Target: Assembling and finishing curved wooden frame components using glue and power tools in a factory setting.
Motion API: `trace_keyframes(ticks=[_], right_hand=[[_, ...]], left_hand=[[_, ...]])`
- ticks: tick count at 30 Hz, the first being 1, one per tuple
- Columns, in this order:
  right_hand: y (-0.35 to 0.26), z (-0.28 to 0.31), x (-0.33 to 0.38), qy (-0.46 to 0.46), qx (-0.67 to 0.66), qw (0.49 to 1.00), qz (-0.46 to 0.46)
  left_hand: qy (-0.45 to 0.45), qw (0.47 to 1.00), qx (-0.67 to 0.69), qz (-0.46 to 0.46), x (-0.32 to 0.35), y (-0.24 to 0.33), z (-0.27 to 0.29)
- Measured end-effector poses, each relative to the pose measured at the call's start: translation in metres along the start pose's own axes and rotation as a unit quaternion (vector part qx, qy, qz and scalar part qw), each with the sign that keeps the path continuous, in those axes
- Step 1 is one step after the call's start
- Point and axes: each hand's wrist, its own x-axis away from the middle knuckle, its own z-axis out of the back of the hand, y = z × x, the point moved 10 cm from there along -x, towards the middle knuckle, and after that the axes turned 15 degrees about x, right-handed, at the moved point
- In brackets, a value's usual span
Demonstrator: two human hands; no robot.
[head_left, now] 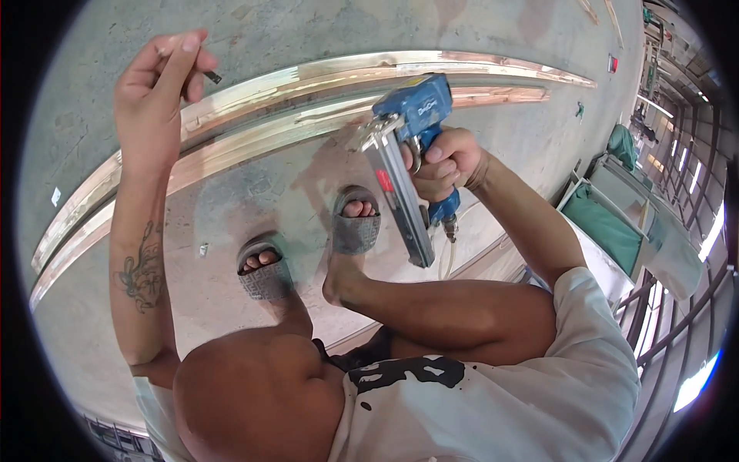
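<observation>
My right hand [446, 165] grips the blue handle of a pneumatic staple gun [404, 154], lifted off the floor with its long metal magazine slanting down toward my feet. An air hose [449, 254] hangs from the bottom of the handle. My left hand [158, 73] is raised at the upper left and pinches a small dark strip [212, 77] between its fingertips. Long shiny wooden mouldings [254, 115] lie on the concrete floor beyond my feet, below both hands.
I squat on a grey concrete floor [254, 192] in grey patterned sandals [265, 281]. Green-covered frames [612, 231] and metal railing [677, 323] stand at the right. More thin strips [608, 15] lie at the far top right.
</observation>
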Motion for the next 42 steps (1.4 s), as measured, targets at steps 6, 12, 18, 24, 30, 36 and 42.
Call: trace_keyframes(ticks=[6,12,18,24,30,36,42], right_hand=[[-0.037,0.042,0.084,0.37,0.233,0.899,-0.028],[-0.12,0.036,0.167,0.614,0.719,0.306,-0.106],[-0.123,0.031,0.161,0.597,0.731,0.327,-0.045],[-0.111,0.01,0.121,0.531,0.758,0.377,-0.033],[-0.104,0.014,0.115,0.506,0.754,0.419,-0.009],[-0.109,0.005,0.072,0.441,0.812,0.38,-0.05],[-0.122,-0.01,0.005,0.363,0.872,0.329,0.015]], left_hand=[[-0.125,0.979,-0.144,-0.069,0.001,-0.016,-0.011],[-0.211,0.853,-0.409,-0.247,0.021,-0.039,-0.077],[-0.299,0.778,-0.511,-0.21,0.039,-0.053,-0.096],[-0.275,0.726,-0.609,-0.163,0.034,-0.011,0.016],[-0.265,0.753,-0.588,-0.132,0.043,0.007,-0.019],[-0.294,0.749,-0.554,-0.213,0.031,-0.04,-0.072],[-0.334,0.72,-0.572,-0.205,0.019,-0.057,-0.083]])
